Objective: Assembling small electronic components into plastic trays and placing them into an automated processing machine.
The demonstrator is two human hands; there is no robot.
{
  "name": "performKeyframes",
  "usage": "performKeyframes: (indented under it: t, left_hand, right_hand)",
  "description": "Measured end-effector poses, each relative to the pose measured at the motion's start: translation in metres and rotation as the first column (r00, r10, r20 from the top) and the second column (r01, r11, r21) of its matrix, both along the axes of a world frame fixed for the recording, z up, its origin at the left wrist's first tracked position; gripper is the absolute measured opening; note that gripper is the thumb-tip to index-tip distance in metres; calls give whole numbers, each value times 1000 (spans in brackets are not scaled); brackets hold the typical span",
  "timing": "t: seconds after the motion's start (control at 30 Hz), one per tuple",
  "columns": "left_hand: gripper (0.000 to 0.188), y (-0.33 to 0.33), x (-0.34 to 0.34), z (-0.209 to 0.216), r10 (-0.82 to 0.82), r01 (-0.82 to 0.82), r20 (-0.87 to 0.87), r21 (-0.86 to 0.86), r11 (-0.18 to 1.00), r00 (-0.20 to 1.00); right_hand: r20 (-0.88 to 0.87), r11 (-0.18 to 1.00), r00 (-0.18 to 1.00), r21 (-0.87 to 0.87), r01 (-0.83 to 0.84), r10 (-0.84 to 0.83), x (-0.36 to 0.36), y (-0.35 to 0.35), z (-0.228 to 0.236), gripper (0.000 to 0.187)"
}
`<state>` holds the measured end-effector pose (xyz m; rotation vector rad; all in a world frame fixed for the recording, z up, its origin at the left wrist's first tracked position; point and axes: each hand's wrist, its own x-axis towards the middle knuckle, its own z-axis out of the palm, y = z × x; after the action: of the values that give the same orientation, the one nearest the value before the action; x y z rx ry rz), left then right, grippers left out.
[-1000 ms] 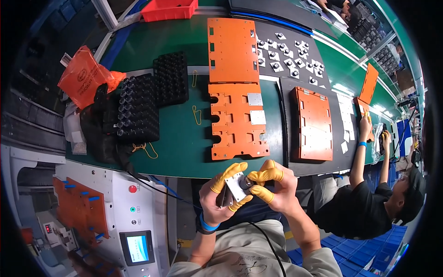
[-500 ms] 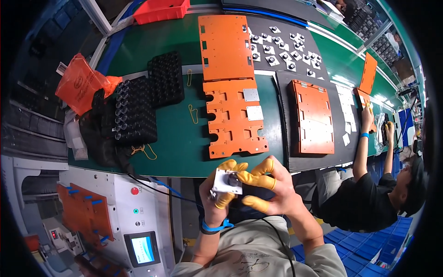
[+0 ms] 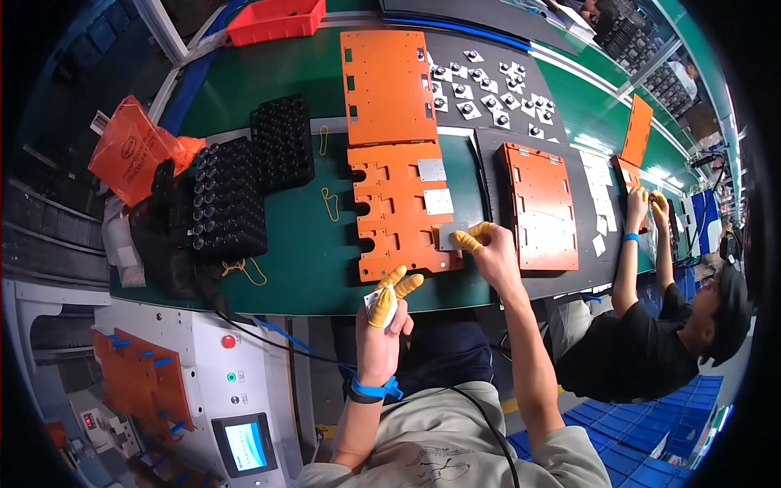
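A hinged orange fixture (image 3: 390, 183) lies opened out on the green table in front of me. Two silver square plates (image 3: 438, 202) sit along the right side of its near half. Below them, my right hand (image 3: 498, 259), in yellow finger cots, pinches the edge of a grey square plate (image 3: 447, 235) at the fixture's near right. My left hand (image 3: 382, 321) is just off the table's front edge, its cot-covered fingers closed around a small white square plate (image 3: 381, 302). Those fingers hide much of that plate, including any lens on it.
Black trays (image 3: 220, 199) of round lens parts stand left, beside an orange bag (image 3: 134, 154). White plates with black lenses (image 3: 490, 102) lie on a black mat at the back. A closed orange fixture (image 3: 541, 207) is right; a co-worker (image 3: 643, 342) works beyond it.
My right hand has left the white plate with the black lens and moved forward to the fixture, where a grey plate now shows in its fingers. My left hand has kept the white plate.
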<state>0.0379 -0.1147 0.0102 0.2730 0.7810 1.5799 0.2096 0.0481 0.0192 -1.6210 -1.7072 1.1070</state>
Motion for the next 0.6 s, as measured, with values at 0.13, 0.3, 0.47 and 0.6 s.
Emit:
performKeyframes:
  t: [0.13, 0.3, 0.47, 0.6]
  left_hand:
    - [47, -3, -4, -4, 10, -10, 16, 15, 1000, 1000]
    - [45, -6, -5, -8, 54, -51, 68, -43, 998, 996]
    - [47, -6, -15, -4, 22, -20, 114, -20, 1000, 993]
    - [57, -12, -29, 1, 38, -48, 187, 50, 998, 982]
  right_hand:
    - [-63, 977, 990, -165, -134, 126, -5, 18, -8, 32]
    - [163, 897, 917, -327, -298, 364, -6, 52, 11, 37]
    - [333, 862, 844, -438, -257, 421, -14, 70, 19, 39]
    - [566, 901, 703, -311, -302, 431, -25, 70, 25, 50]
